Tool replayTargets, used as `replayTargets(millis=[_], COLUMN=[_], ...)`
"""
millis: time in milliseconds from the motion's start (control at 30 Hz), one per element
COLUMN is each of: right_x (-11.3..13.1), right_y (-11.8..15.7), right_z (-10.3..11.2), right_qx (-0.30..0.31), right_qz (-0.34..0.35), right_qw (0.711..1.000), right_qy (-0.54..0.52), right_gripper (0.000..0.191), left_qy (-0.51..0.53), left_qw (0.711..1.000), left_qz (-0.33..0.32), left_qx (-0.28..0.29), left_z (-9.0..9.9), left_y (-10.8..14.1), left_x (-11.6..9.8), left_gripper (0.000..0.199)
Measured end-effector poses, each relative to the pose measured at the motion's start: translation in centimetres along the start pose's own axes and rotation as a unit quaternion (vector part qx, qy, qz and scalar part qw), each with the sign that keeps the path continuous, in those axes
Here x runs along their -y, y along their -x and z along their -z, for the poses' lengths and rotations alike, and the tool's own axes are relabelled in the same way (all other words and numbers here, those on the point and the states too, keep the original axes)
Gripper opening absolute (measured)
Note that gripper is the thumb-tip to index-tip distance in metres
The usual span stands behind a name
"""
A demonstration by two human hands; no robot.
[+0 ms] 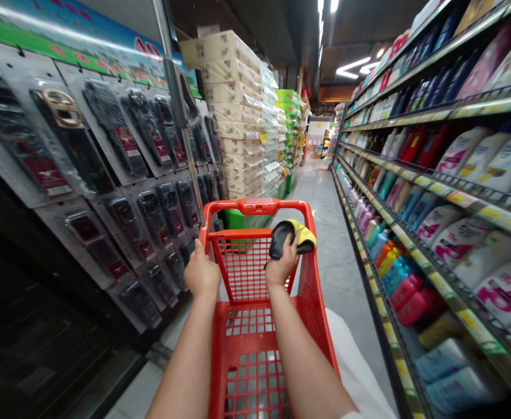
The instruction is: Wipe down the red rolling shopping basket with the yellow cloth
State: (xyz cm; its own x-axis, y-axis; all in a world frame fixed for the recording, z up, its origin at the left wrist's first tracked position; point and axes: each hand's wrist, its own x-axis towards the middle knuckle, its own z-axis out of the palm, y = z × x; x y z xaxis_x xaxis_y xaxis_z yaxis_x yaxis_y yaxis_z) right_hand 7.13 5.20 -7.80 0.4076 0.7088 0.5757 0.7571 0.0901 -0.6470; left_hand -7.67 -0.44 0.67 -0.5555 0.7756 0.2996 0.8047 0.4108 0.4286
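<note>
A red plastic shopping basket [242,343] with grid walls and a raised handle bar stretches out in front of me. My left hand [203,272] is closed around its left rim, near the far corner. Inside the far right corner, my right hand [282,261] grips a soft black and yellow item [305,238], possibly a glove or pouch; its exact kind I cannot make out. That item lies over the right side of the rim. Only the basket's grid floor shows beneath my forearms.
Packaged belts [107,134] hang on a rack close on the left, beside a metal pole [172,87]. Beyond them rise stacked tissue packs [238,116]. Shelves of bottles [456,169] line the right. A grey tiled aisle [320,215] runs ahead between them.
</note>
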Motion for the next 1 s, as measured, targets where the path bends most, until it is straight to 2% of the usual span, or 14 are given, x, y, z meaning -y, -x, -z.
replayTargets(millis=[33,100,167,233,267,333,433,533,633,733,800,867,933,1000], right_x=[-0.6,-1.5,-2.2,-2.7,-2.8,-2.7,-1.6,0.6,3.4,5.1,4.7,2.9,0.6,-1.0], right_y=[-0.5,-0.7,0.2,1.7,2.3,2.9,2.0,1.1,2.5,4.9,5.8,5.5,4.3,3.0], right_z=[-0.1,-0.5,-1.2,-1.9,-2.3,-3.1,-4.3,-5.6,-6.7,-6.9,-6.1,-4.9,-3.7,-3.0], right_qx=[-0.022,-0.018,0.047,0.131,0.154,0.127,0.015,0.005,0.021,0.097,0.171,0.215,0.196,0.128], right_qz=[-0.022,-0.034,-0.048,-0.082,-0.105,-0.145,-0.176,-0.141,-0.068,-0.044,0.008,0.074,0.072,-0.004], right_qw=[0.999,0.999,0.998,0.986,0.979,0.98,0.984,0.99,0.997,0.994,0.984,0.971,0.976,0.991], right_qy=[-0.006,-0.015,0.006,0.06,0.077,0.053,-0.029,-0.014,-0.011,0.023,0.054,0.069,0.061,0.032], right_gripper=[0.079,0.082,0.082,0.081,0.081,0.08,0.081,0.082,0.083,0.085,0.083,0.075,0.067,0.064], left_qy=[-0.001,-0.004,-0.008,-0.01,-0.009,-0.007,-0.004,-0.004,-0.008,-0.012,-0.011,-0.007,0.001,0.01], left_qw=[1.0,1.0,1.0,1.0,1.0,1.0,1.0,1.0,1.0,1.0,1.0,1.0,1.0,1.0], left_qz=[0.001,0.005,0.01,0.012,0.012,0.012,0.013,0.012,0.007,0.009,0.013,0.018,0.024,0.024], left_qx=[-0.002,-0.003,-0.002,-0.001,-0.001,0.0,0.001,0.001,-0.003,-0.008,-0.011,-0.013,-0.014,-0.014], left_z=[0.0,-0.1,-0.2,-0.2,-0.1,0.0,0.3,0.5,0.3,0.1,0.1,0.1,0.1,0.1], left_y=[0.0,-0.1,-0.2,-0.2,-0.2,-0.1,0.1,0.1,0.0,-0.2,-0.3,-0.3,-0.1,0.0], left_x=[0.0,-0.1,-0.1,-0.2,-0.2,-0.2,-0.3,-0.2,0.0,0.3,0.5,0.7,0.8,0.9], left_gripper=[0.061,0.061,0.061,0.062,0.062,0.062,0.062,0.061,0.061,0.061,0.061,0.061,0.062,0.062])
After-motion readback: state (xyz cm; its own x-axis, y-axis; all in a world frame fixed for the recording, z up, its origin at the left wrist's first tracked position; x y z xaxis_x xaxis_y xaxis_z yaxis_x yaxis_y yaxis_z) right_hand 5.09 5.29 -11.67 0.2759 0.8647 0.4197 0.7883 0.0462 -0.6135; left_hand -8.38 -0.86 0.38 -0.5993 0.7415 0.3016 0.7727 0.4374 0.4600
